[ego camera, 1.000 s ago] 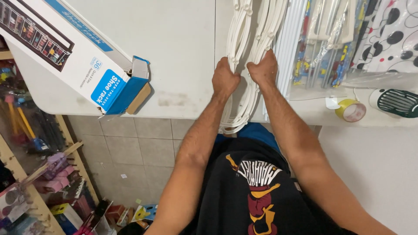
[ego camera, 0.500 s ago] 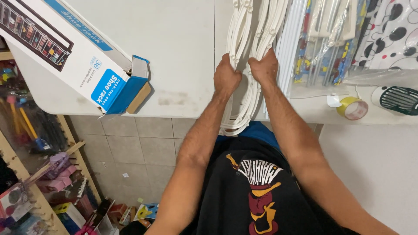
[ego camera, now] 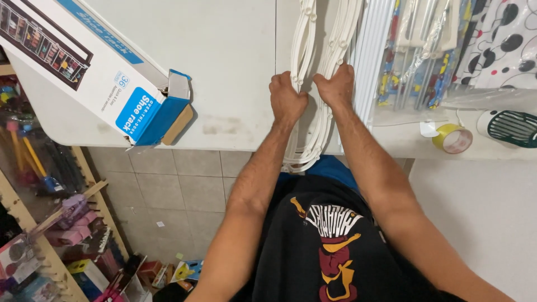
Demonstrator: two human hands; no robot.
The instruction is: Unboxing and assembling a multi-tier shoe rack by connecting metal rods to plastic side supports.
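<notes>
The white plastic frames (ego camera: 313, 72) lie on the white table (ego camera: 235, 67), their ends hanging over its edge. The left hand (ego camera: 286, 99) and right hand (ego camera: 335, 86) each grip them tight. A long box (ego camera: 84, 67) lies nearby, and a tape roll (ego camera: 452, 138).

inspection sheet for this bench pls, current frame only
Surface: white table, scuffed near the front edge.
Job's things: white plastic frames, bundled, overhanging the table edge.
Clutter: open cardboard box at left; yellow tape roll; packaged rods; white slats.
Grippers: left hand and right hand both clasp the frames, fingers curled.
Cables: nothing seen.
Surroundings: tiled floor, goods on a shelf rack at left.
</notes>
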